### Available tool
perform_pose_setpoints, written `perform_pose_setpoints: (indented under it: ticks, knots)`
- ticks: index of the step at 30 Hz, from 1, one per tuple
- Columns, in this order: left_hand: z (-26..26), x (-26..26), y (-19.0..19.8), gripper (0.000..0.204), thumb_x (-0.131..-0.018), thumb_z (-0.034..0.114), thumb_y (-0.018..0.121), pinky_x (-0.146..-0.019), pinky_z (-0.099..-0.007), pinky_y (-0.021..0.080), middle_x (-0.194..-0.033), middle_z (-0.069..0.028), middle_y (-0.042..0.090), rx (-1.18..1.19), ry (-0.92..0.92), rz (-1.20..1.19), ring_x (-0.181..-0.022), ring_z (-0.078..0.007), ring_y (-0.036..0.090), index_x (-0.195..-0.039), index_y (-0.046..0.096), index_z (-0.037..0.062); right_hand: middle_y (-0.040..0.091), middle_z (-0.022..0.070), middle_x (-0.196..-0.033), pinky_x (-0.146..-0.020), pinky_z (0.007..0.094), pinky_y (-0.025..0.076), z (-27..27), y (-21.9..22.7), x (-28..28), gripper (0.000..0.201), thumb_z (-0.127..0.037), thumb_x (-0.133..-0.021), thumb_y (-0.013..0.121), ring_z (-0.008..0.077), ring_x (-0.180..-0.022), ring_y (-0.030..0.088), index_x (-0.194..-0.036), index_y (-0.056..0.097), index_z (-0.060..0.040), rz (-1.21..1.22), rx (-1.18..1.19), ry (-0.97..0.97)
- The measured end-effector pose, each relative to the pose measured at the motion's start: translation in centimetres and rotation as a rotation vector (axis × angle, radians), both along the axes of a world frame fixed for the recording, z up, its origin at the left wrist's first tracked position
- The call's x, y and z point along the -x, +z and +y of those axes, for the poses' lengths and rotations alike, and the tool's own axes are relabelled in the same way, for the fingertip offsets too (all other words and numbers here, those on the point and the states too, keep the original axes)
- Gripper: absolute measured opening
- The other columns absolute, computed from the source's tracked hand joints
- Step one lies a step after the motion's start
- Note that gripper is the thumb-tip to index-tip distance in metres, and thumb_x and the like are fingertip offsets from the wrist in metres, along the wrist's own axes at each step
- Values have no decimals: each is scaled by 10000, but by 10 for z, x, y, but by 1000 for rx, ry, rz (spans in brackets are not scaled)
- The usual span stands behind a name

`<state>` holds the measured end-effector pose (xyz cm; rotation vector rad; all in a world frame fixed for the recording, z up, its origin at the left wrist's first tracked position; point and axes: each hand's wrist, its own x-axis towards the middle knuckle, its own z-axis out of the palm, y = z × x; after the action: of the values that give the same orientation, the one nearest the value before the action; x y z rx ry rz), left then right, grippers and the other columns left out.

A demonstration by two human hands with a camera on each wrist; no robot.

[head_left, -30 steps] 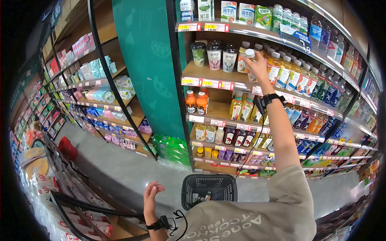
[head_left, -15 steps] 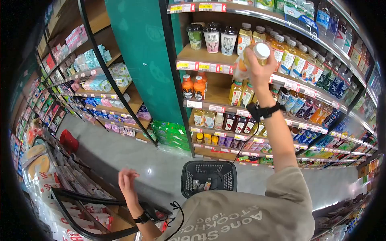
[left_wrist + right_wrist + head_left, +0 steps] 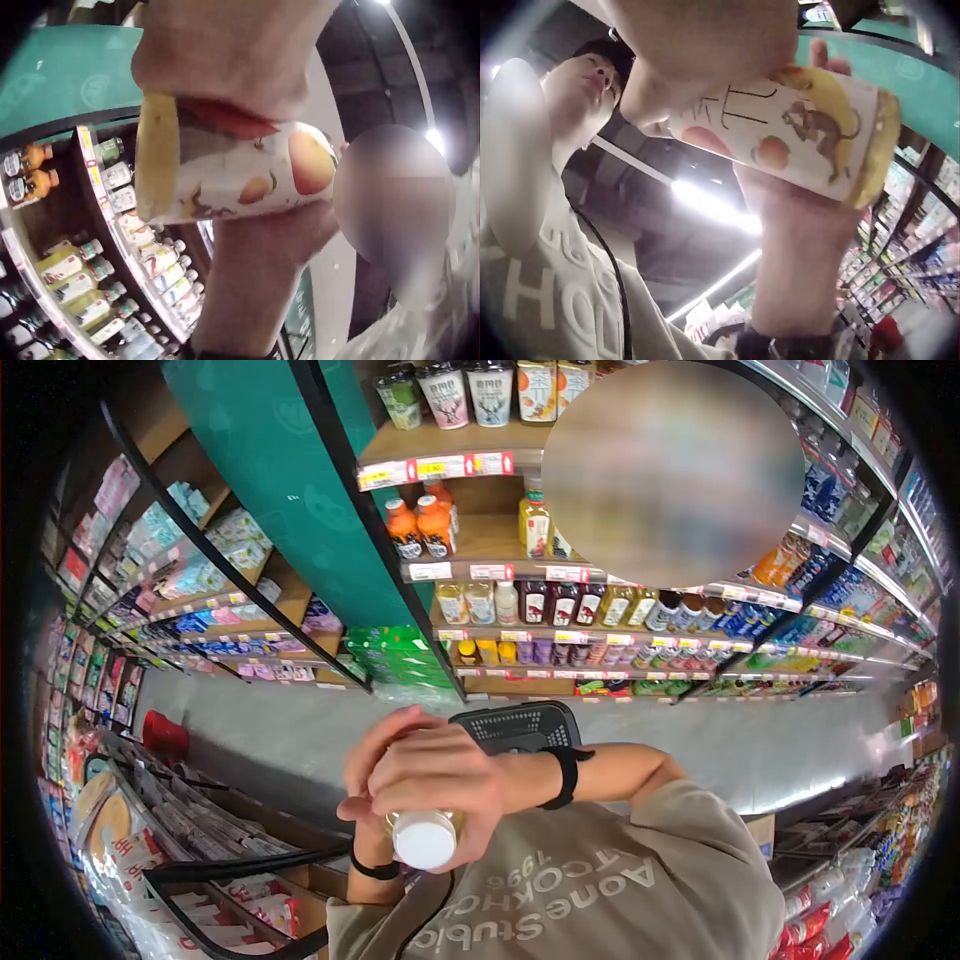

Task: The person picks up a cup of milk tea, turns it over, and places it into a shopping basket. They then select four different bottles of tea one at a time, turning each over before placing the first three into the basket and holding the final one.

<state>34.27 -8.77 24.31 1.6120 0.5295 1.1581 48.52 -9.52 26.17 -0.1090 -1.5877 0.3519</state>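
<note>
A bottle of fruit tea, white-capped, is held in front of the chest in the head view. My right hand grips it near the cap. Behind it, partly hidden, my left hand also holds the bottle, fingers on its far side and thumb at the near side. In the left wrist view, the white label shows orange fruit and faces outward between both arms. From the right wrist, the bottle lies tilted, with a brown animal figure and pale yellow liquid visible at its base.
A black shopping basket stands on the floor beyond the hands. Drink shelves rise ahead, partly covered by a blurred oval. A black-railed display is close on the left, and a red bucket stands farther off.
My right hand has taken the bottle of fruit tea off the upper shelf and drawn it down to the chest. My left hand has come over to meet it.
</note>
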Motion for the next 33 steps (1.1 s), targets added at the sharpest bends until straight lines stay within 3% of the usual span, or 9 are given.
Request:
perform_pose_setpoints:
  ticks: [2,7,12,15,19,20,23,24,33]
  knots:
    - [9,9,-36,683,-981,545,519,-940,-402,528,-1254,-207,656,-86,95,100,-1106,-301,666,-1290,585,-60,680,145,-936,-634,362,540,-3,1,-8,411,-180,-696,816,285,-766,679,-1015,654,22,2,86,35]
    - [-4,-5,-27,879,-788,490,814,-990,-416,497,-1323,-221,613,-190,130,135,-1189,-325,635,-1390,484,-59,697,186,-968,-784,369,560,-7,-10,-31,372,-230,-852,763,258,-891,697,-1068,620,37,117,460,39]
    - [-8,4,-28,933,-686,246,926,-956,-385,518,-1301,-214,618,-110,16,450,-1188,-287,641,-1427,435,-36,686,138,-1014,-841,376,538,-14,-17,-45,348,-152,-892,712,214,-930,669,-1178,594,7,470,855,170]
    - [-11,7,-30,911,-676,204,924,-937,-374,530,-1220,-189,663,-90,28,547,-1137,-263,666,-1412,447,-39,667,49,-1054,-892,300,505,-16,-26,-38,406,-143,-897,754,128,-1015,631,-1242,577,-26,402,935,179]
    - [-4,28,-42,852,-664,171,916,-948,-357,523,-1155,-138,700,33,-95,462,-1088,-236,679,-1370,493,-46,572,62,-1313,-1054,345,444,-21,-38,-48,797,-187,-864,814,151,-1226,547,-1511,358,-91,210,908,450]
    - [-4,31,-47,838,-661,165,913,-953,-352,520,-1143,-126,706,88,-143,380,-1080,-228,680,-1361,503,-49,515,146,-1444,-1161,405,359,-23,-44,-55,1007,-245,-827,847,239,-1372,478,-1583,204,-76,166,1005,533]
    - [-6,31,-46,811,-666,145,900,-973,-353,509,-1201,-122,690,255,-258,248,-1115,-213,664,-1356,521,-51,505,148,-1468,-1173,409,351,-29,-76,-59,1090,-232,-762,901,244,-1381,473,-1584,206,-65,67,1067,554]
    - [-5,27,-46,817,-672,147,898,-978,-354,506,-1213,-124,684,207,-243,273,-1123,-208,659,-1366,514,-48,543,58,-1397,-1111,359,413,-33,-74,-56,927,-119,-741,910,158,-1301,510,-1492,371,-48,85,1069,522]
    - [-29,-13,-71,909,-716,126,893,-995,-347,490,-1286,-117,629,371,-141,258,-1168,-164,600,-1467,399,-13,667,31,-1133,-923,314,521,-43,-77,-51,495,-125,-833,834,122,-1046,635,-1243,569,-42,284,1268,310]
